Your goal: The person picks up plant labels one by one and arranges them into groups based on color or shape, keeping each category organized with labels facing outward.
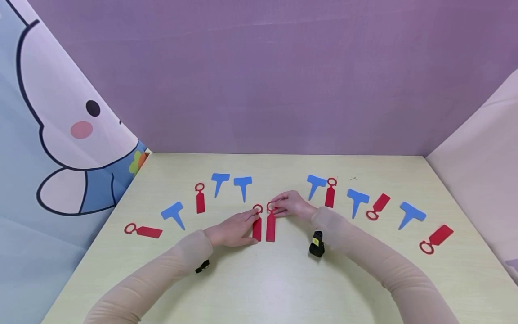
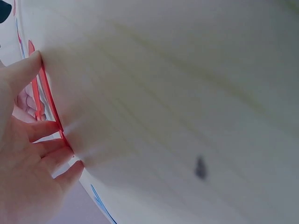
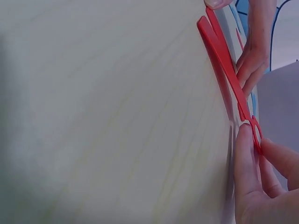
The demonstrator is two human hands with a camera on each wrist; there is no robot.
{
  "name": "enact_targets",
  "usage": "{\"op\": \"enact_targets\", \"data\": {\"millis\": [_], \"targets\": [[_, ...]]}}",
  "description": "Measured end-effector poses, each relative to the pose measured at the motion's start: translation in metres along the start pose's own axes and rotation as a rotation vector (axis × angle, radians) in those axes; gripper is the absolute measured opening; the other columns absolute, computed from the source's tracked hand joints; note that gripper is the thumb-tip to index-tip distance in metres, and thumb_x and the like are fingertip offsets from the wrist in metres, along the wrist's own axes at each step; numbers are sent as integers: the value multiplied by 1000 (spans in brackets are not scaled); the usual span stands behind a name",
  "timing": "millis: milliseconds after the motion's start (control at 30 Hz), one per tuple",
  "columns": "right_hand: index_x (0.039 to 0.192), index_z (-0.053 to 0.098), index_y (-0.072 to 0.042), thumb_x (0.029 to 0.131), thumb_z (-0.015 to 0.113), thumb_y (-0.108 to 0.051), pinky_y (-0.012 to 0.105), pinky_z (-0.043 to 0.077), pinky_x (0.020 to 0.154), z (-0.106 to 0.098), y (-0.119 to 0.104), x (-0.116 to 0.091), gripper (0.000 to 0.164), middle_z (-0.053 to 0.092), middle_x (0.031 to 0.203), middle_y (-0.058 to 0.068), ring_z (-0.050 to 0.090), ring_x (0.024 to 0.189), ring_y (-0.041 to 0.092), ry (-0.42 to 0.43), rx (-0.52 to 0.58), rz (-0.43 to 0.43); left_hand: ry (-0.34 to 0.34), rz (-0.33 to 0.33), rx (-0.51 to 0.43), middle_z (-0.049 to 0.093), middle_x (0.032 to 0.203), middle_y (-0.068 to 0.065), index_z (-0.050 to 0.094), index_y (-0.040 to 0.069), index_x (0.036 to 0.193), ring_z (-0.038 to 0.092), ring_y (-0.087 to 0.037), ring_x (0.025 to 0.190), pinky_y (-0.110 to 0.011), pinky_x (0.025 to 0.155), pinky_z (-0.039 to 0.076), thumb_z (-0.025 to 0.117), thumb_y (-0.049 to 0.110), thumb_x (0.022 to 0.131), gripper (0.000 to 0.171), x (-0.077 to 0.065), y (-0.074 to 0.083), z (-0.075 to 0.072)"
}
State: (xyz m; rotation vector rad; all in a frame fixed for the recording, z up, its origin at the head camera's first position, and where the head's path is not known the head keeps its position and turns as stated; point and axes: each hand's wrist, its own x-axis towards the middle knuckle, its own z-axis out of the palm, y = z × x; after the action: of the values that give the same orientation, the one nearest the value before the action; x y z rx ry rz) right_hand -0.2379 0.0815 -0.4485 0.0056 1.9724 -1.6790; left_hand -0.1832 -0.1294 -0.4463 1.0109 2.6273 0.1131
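Two flat red ring-topped tags stand side by side at the table's middle. My left hand lies along the left red tag, fingertips near its ring and thumb at its lower end. In the left wrist view, the fingers are spread along the tag's edge. My right hand pinches the ring of the right red tag between thumb and fingers. In the right wrist view that tag tilts off the table, with a shadow beneath it.
More red tags and several blue T-shaped pieces lie in an arc on the pale table, left and right of the hands. A blue piece lies just beyond the left hand. A purple cloth hangs behind the table.
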Motion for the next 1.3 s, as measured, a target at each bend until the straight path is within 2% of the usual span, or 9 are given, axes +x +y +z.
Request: {"op": "enact_targets", "data": {"millis": [233, 500, 667, 967, 1300], "targets": [[104, 58, 10, 85, 55, -1, 34, 53, 67, 2, 0, 0, 23, 65, 90, 21, 65, 71, 22, 16, -33, -50, 4, 6, 4, 21, 144, -11, 26, 3, 138, 21, -24, 131, -36, 105, 25, 54, 48, 83, 77, -1, 0, -1], [98, 61, 9, 84, 57, -1, 29, 54, 59, 4, 1, 1, 18, 65, 83, 18, 62, 61, 15, 60, -185, -147, 9, 3, 13, 21, 144, -10, 26, 4, 138, 20, -24, 132, -35, 105, 25, 54, 49, 82, 77, 0, 0, 0], [96, 62, 8, 83, 58, -2, 27, 53, 57, 5, 1, 0, 17, 65, 80, 16, 61, 59, 14, 78, -267, -178, 12, 5, 10, 21, 144, -11, 26, 3, 138, 21, -24, 131, -35, 105, 25, 54, 48, 82, 77, 0, -1, 0], [99, 62, 6, 83, 57, 0, 26, 53, 59, 3, 0, -6, 18, 64, 83, 14, 60, 64, 16, 85, -392, -223, -3, -9, -12, 20, 145, -11, 25, 4, 138, 20, -24, 132, -36, 105, 24, 54, 48, 83, 76, -1, 0, 0], [99, 63, 3, 84, 56, -3, 26, 52, 63, -5, -1, -14, 18, 62, 89, 11, 60, 71, 18, 59, -442, -260, -17, -27, -16, 21, 145, -9, 25, 6, 139, 19, -23, 132, -36, 105, 25, 55, 48, 82, 77, -1, 1, -1]]}}
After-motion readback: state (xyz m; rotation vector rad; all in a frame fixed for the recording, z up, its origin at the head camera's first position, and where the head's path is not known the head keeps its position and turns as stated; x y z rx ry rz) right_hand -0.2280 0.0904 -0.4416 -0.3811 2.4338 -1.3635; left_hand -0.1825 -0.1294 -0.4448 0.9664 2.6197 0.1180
